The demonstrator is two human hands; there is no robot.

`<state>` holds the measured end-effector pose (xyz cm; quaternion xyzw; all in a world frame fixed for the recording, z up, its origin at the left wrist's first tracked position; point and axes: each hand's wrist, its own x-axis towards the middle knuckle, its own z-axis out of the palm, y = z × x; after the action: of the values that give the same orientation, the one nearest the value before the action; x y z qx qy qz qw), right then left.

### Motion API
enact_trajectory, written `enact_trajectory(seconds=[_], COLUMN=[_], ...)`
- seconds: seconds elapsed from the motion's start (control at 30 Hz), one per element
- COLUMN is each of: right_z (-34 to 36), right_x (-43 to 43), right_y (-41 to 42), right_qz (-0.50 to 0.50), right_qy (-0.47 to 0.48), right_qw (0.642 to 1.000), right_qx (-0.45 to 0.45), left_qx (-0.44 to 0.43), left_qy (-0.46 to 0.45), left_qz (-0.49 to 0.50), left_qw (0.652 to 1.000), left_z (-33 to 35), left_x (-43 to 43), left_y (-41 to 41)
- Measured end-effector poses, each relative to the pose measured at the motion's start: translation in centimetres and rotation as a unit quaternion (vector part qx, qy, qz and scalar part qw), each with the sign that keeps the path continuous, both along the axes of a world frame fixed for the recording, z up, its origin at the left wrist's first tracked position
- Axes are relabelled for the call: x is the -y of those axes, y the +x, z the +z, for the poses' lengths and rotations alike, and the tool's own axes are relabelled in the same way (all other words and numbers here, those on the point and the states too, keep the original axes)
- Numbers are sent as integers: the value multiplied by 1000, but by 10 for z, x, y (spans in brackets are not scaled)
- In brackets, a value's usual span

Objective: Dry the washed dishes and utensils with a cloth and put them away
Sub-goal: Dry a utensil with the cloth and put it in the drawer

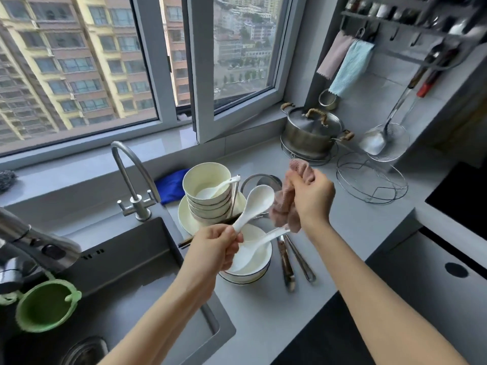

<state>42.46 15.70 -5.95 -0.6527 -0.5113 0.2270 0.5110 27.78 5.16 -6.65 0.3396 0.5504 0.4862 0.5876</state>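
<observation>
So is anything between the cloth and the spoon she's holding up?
Nothing visible. The left hand grips the spoon by its handle, bowl raised, and the pink cloth bunched in the right hand sits right beside the bowl's edge. The other spoons and bowls lie below, out of the path.

Daylight poured in through the window (147, 61), soft and even, with no hard shadows across the grey counter (342, 233). The sill (110, 151) caught a pale sheen. Wide-angle bend bowed the frame edges, and the wall rack (411, 19) top right was smeared with blur.
</observation>
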Motion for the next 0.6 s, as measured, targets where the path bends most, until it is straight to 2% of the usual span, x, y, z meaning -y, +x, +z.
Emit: enact_trajectory(seconds=[0.1,0.13,0.2,0.27,0.4,0.47,0.53,0.6], right_z=[3,2,2,-1,-3,-5,-6,-1], right_x=[23,33,52,62,77,87,100,116], right_y=[26,30,36,48,95,132,170,208], right_qz=[29,63,137,184,166,178,212,255], right_qy=[-54,-106,-206,-243,-237,-241,-240,-234], right_qw=[991,973,903,855,847,855,883,902], right_qx=[-118,-197,-351,-420,-447,-423,-344,-256], left_qx=[-2,-6,-28,-65,-127,-166,-284,-423], left_qy=[25,32,47,60,49,21,8,40], left_qz=[37,36,26,14,-55,-123,-169,-113], left_qw=[999,999,998,996,989,978,944,898], left_z=[-2,-3,-3,0,9,13,17,22], left_x=[2,1,2,8,29,41,53,63], left_y=[19,29,54,83,140,166,187,205])
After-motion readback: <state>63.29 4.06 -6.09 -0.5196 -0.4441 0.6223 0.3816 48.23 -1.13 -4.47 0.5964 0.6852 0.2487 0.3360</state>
